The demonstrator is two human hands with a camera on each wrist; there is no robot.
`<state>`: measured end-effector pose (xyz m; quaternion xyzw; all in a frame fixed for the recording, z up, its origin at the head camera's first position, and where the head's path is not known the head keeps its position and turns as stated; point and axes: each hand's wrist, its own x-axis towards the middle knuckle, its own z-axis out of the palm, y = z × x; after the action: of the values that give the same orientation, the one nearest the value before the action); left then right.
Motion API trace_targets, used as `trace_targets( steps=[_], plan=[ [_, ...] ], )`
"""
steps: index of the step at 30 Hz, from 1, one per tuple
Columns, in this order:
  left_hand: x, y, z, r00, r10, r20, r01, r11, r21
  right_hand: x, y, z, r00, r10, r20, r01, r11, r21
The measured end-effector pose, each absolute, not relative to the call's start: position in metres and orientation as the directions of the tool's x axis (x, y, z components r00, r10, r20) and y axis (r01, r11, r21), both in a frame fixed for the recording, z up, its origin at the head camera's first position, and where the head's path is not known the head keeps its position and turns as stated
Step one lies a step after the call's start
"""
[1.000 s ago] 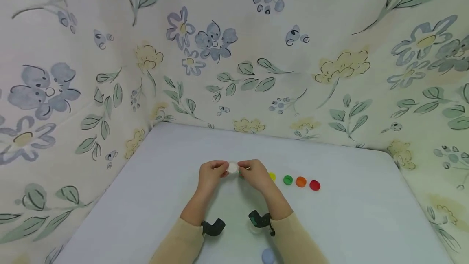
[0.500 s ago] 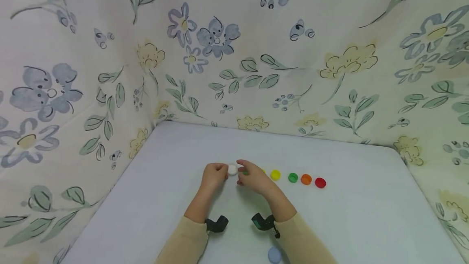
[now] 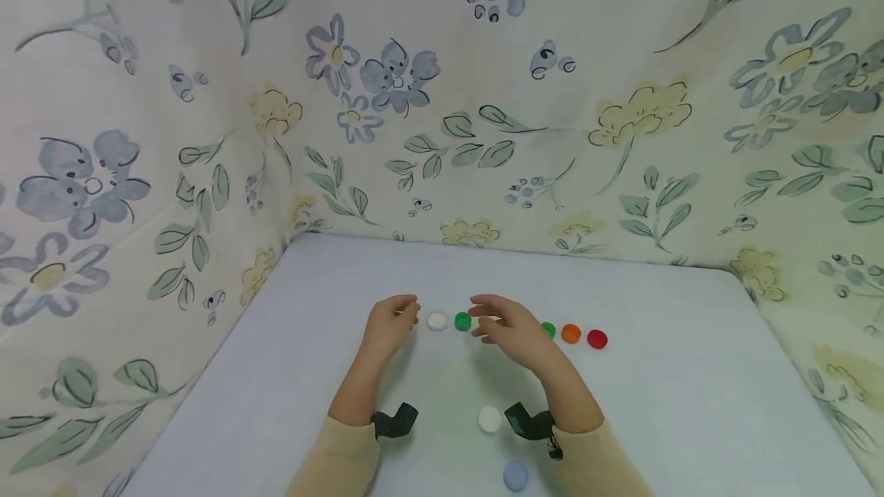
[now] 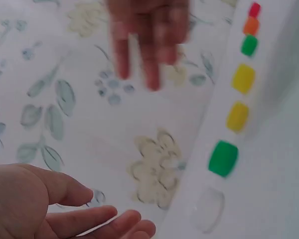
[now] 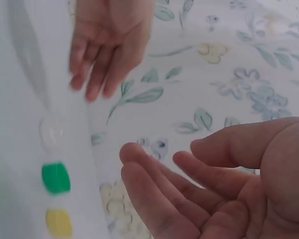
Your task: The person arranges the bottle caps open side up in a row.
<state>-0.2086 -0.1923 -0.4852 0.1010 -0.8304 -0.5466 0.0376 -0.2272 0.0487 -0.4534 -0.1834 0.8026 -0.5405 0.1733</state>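
Observation:
A row of small round plastic caps lies along the table. At its left end is a white cap [image 3: 437, 321], then a green cap [image 3: 463, 321]. My left hand [image 3: 392, 324] is just left of the white cap, fingers loosely bent and holding nothing. To the right of the green cap, my right hand [image 3: 509, 330] hovers with fingers spread, also holding nothing. It hides two yellow caps, which the left wrist view shows as a nearer yellow cap [image 4: 237, 117] and a farther yellow cap [image 4: 243, 78]. A second green cap [image 3: 548, 329] peeks out beside this hand.
Farther right in the row lie an orange cap [image 3: 571, 334] and a red cap [image 3: 597, 339]. Closer to me, between the forearms, are another white cap [image 3: 489, 419] and a pale blue cap [image 3: 515, 475]. Floral cloth [image 3: 442, 190] hangs behind the white table [image 3: 663, 405].
Both hands were at the white cap; they have let go and drawn apart, left hand to the left, right hand to the right. The cap stays at the row's left end.

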Motion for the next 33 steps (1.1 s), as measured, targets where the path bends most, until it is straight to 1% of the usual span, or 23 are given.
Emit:
trace_targets(
  steps=[3,5,7,9,11,15,18,21,24,26,33],
  plan=[
    [-0.193,-0.189,-0.48,-0.985,-0.148,-0.084,-0.13,0.333,0.934,-0.214,0.075,-0.459,-0.874,-0.468,-0.128,-0.078,0.398,-0.914],
    [-0.182,-0.184,-0.481,-0.991,-0.057,-0.12,-0.133,0.345,0.929,-0.205,0.089,-0.466,-0.864,-0.476,-0.165,-0.077,0.447,-0.891],
    [-0.172,-0.179,-0.485,-0.985,0.065,-0.163,-0.125,0.391,0.912,-0.199,0.1,-0.474,-0.846,-0.495,-0.2,-0.076,0.482,-0.873],
    [-0.167,-0.172,-0.49,-0.964,0.188,-0.19,-0.089,0.442,0.893,-0.195,0.105,-0.482,-0.824,-0.522,-0.22,-0.096,0.511,-0.854],
    [-0.166,-0.166,-0.495,-0.94,0.286,-0.184,-0.033,0.463,0.886,-0.193,0.106,-0.489,-0.802,-0.554,-0.224,-0.123,0.52,-0.846],
    [-0.169,-0.155,-0.502,-0.893,0.42,-0.164,0.048,0.45,0.892,-0.19,0.098,-0.496,-0.77,-0.598,-0.221,-0.176,0.532,-0.828],
    [-0.17,-0.147,-0.509,-0.851,0.502,-0.155,0.101,0.446,0.889,-0.184,0.095,-0.498,-0.763,-0.607,-0.225,-0.203,0.555,-0.807],
    [-0.167,-0.136,-0.517,-0.822,0.55,-0.148,0.155,0.467,0.87,-0.175,0.097,-0.502,-0.769,-0.597,-0.229,-0.216,0.58,-0.786],
    [-0.167,-0.136,-0.517,-0.827,0.553,-0.105,0.219,0.489,0.844,-0.174,0.089,-0.502,-0.781,-0.59,-0.206,-0.246,0.593,-0.767],
    [-0.166,-0.137,-0.517,-0.828,0.554,-0.089,0.24,0.494,0.836,-0.172,0.086,-0.503,-0.792,-0.579,-0.192,-0.261,0.605,-0.752],
    [-0.162,-0.138,-0.522,-0.832,0.546,-0.097,0.201,0.461,0.864,-0.167,0.087,-0.511,-0.811,-0.558,-0.175,-0.247,0.599,-0.762]
  ],
)
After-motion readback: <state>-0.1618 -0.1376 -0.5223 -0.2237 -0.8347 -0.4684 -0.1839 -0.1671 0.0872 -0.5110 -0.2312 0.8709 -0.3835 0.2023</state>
